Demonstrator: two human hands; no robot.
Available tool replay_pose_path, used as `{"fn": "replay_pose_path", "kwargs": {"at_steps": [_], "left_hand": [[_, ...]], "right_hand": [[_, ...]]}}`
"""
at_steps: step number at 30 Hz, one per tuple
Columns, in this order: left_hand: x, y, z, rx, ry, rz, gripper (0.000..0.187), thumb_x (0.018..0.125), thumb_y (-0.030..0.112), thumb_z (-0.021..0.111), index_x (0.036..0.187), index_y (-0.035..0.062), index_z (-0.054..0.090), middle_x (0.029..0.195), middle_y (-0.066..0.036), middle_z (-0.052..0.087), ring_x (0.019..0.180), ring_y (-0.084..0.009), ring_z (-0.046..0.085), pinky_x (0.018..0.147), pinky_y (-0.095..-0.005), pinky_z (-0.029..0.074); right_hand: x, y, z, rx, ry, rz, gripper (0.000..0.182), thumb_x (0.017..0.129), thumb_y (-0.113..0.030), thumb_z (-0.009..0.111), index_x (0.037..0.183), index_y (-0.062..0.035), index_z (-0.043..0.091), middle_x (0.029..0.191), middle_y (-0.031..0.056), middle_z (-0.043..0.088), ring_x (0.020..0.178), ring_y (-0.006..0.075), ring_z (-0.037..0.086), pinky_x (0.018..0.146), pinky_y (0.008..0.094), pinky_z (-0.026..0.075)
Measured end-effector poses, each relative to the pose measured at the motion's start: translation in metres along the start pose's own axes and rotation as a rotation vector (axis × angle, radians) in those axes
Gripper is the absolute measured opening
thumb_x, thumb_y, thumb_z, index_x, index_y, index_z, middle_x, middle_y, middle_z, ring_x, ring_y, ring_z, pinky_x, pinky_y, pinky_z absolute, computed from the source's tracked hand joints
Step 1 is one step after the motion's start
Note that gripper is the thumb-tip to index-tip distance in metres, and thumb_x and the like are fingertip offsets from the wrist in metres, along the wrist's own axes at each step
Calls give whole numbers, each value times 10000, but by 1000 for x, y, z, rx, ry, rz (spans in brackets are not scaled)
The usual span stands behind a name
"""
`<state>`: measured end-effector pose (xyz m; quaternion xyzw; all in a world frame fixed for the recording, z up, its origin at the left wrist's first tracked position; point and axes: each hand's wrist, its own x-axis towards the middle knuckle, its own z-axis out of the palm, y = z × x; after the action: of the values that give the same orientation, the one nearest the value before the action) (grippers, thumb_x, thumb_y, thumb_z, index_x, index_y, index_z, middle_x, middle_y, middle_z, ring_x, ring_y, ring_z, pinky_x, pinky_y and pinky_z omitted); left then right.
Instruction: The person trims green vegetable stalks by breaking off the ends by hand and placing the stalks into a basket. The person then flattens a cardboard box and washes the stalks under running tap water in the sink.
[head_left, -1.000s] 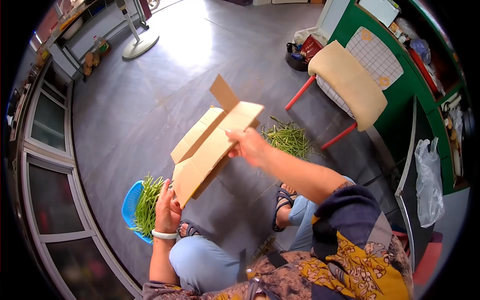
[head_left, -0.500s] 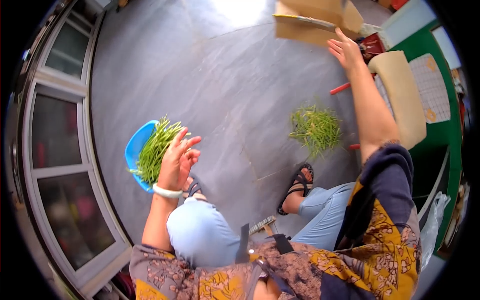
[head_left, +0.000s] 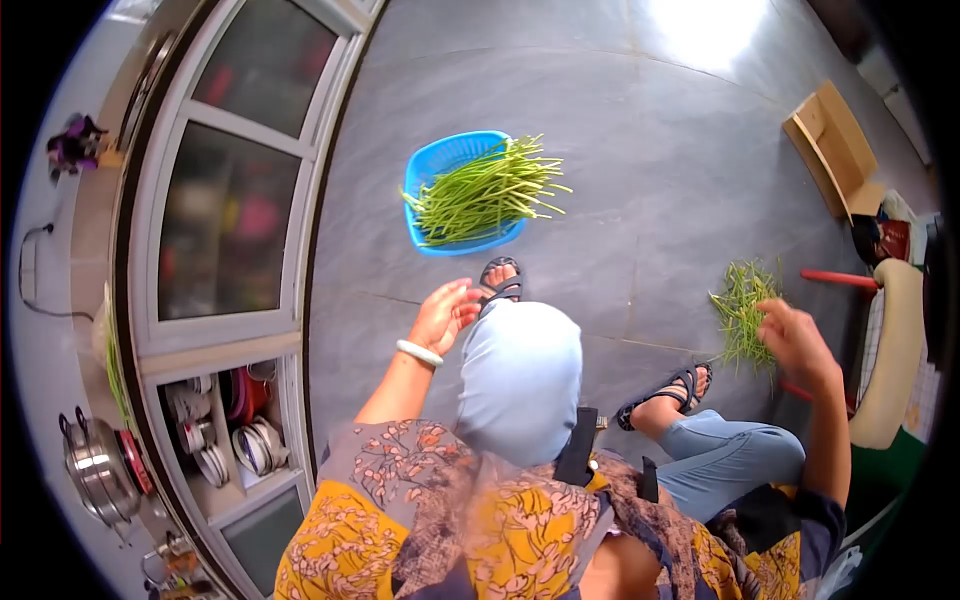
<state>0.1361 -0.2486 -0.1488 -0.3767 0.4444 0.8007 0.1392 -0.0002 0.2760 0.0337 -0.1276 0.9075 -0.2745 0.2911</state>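
A blue plastic basket point(head_left: 432, 157) stands on the floor, heaped with long green vegetable stalks point(head_left: 490, 192) that hang over its right rim. My left hand point(head_left: 447, 317), a pale bangle on its wrist, is beside my knee and below the basket, fingers loosely apart with nothing in them. Over at the right, my right hand point(head_left: 797, 340) is raised near a pile of thin green trimmings point(head_left: 742, 312) on the floor. It overlaps the pile's edge in view. Its fingers are loosely bent, and I see nothing in them.
An open cardboard box point(head_left: 835, 150) lies at the upper right, near a cushioned chair point(head_left: 885, 360) with red legs. Along the left runs a cabinet point(head_left: 235, 210) with glass doors and stacked dishes point(head_left: 260, 445) below. A metal pot point(head_left: 100, 470) sits on the counter.
My view has swung left, bringing more cabinet and the counter into sight. My right hand has come down from near the box toward the trimmings. My left hand no longer overlaps the basket.
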Motion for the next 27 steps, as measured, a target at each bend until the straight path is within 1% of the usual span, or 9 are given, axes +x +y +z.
{"fn": "replay_pose_path", "kwargs": {"at_steps": [1,2,5,8,12,15,18,21,27], "left_hand": [[-5,-19,-26,-47,34,-9,254,951,137,542,1184,35,534,1054,-118,641,868,-190,628,795,-343,540],[-14,-32,-40,-74,94,-10,245,959,160,546,1178,53,526,990,-91,668,778,-150,657,652,-265,539],[-46,-49,-65,-116,193,-86,224,949,170,563,1141,62,522,967,-85,661,764,-157,647,647,-278,534],[-66,-55,-78,-130,210,-114,250,929,182,598,1136,67,518,966,-87,658,771,-160,642,646,-277,530],[-88,-54,-93,-143,201,-34,250,947,180,561,1160,54,530,1009,-100,649,797,-163,629,691,-288,526],[-104,-60,-112,-184,159,19,284,932,201,597,1164,60,513,984,-89,649,772,-158,637,649,-272,529],[-123,-71,-131,-223,208,39,280,949,179,559,1191,48,504,998,-92,644,771,-157,636,652,-264,531],[-141,-89,-156,-290,257,54,290,948,164,552,1207,41,501,1004,-94,641,773,-167,627,648,-275,526],[-156,-111,-206,-400,301,78,201,932,166,573,1102,59,553,964,-78,647,787,-171,617,651,-272,509]], "right_hand": [[-10,-24,4,-28,-3,-53,338,809,-24,629,1138,10,559,783,133,622,713,220,630,656,325,501],[-19,-48,6,-25,-17,-58,361,801,-20,643,1151,5,558,854,169,638,778,280,654,708,343,518],[-31,-84,20,-29,5,-209,388,802,-27,655,1173,14,549,920,193,635,813,287,654,727,349,529],[-30,-106,38,-87,-17,-156,375,817,-64,639,1164,41,544,965,206,639,892,325,643,783,376,517],[-36,-120,63,-374,-54,-175,362,841,-135,606,1150,44,549,1065,225,624,1023,390,582,907,429,450],[-49,-149,70,-413,-69,-250,361,845,-140,606,1156,31,543,1061,222,623,1005,384,587,891,427,457],[-62,-173,75,-470,-54,-281,354,847,-145,602,1154,19,538,1057,219,622,1003,386,583,880,434,457],[-70,-180,87,-516,39,-424,348,823,-118,621,1135,19,546,987,204,625,914,371,596,825,434,459],[-92,-231,94,-578,-43,-363,355,839,-151,619,1147,9,547,1037,209,623,981,388,579,853,435,457]]}}
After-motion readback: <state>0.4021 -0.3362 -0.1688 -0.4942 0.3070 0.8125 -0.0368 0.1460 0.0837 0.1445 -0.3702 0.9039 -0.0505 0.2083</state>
